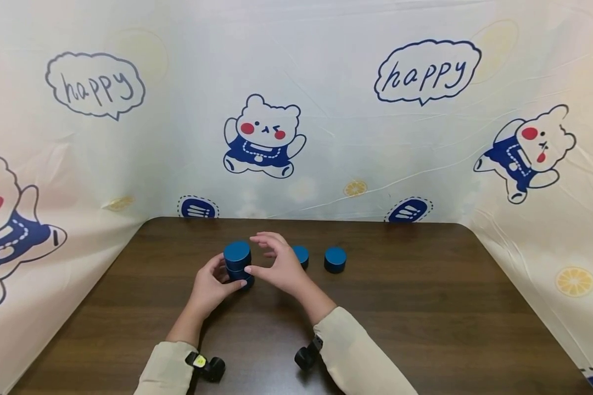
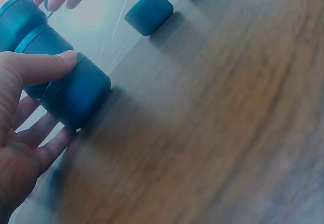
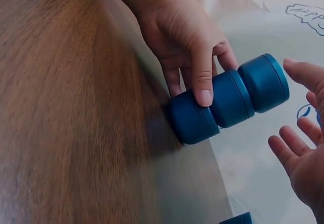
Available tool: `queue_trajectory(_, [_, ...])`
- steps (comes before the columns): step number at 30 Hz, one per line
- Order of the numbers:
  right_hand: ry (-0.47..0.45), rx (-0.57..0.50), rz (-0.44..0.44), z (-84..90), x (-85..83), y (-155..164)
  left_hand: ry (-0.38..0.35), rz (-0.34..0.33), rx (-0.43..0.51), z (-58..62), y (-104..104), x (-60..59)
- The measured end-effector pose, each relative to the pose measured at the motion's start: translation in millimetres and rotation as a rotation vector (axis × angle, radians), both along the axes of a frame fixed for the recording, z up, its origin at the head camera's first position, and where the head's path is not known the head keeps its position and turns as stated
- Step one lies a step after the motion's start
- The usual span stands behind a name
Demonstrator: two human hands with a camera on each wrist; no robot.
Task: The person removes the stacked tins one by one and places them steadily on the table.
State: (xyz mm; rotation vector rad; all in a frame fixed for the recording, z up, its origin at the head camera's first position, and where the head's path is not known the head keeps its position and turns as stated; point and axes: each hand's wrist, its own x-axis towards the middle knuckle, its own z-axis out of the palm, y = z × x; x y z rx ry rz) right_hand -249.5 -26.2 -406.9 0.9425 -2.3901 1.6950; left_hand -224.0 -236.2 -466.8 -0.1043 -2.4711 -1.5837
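- A stack of three blue round tins [image 1: 238,264] stands upright on the dark wooden table [image 1: 425,307], left of the table's middle; all three are lidded, so what is in them cannot be told
- The left hand [image 1: 211,285] grips the stack low down, thumb on the side facing the person and fingers curled round the far side; the left wrist view shows the thumb pressed on the bottom tin [image 2: 76,95]; the right wrist view shows the fingers wrapped round the lower two tins [image 3: 212,110]
- The right hand [image 1: 277,266] hovers just beside the stack, fingers spread and lightly bent, cupped toward the top tin [image 1: 237,252]; whether a fingertip touches it I cannot tell; it holds nothing
- Two more blue tins sit singly on the table to the right: one [image 1: 301,255] partly hidden behind the right hand, the other [image 1: 335,259] near it but apart; both are closed
- A cream cloth backdrop [image 1: 336,99] printed with cartoon bears, "happy" speech bubbles and lemon slices encloses the table at the back and both sides
- Cream sleeves cover both forearms; a small black camera is strapped at each wrist
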Motion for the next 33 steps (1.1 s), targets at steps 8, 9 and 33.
queue_trajectory(8, [-0.047,0.007,0.001,-1.0,-1.7,-11,0.015,-0.010,0.016,-0.5,-1,-0.5])
queue_trajectory(9, [-0.055,0.010,0.000,-1.2,-1.4,-12,0.020,-0.014,0.019,-0.5,-1,-0.5])
queue_trajectory(33, [-0.077,-0.020,-0.089,-13.9,0.8,-27,0.033,-0.017,0.013,1.0,0,-0.1])
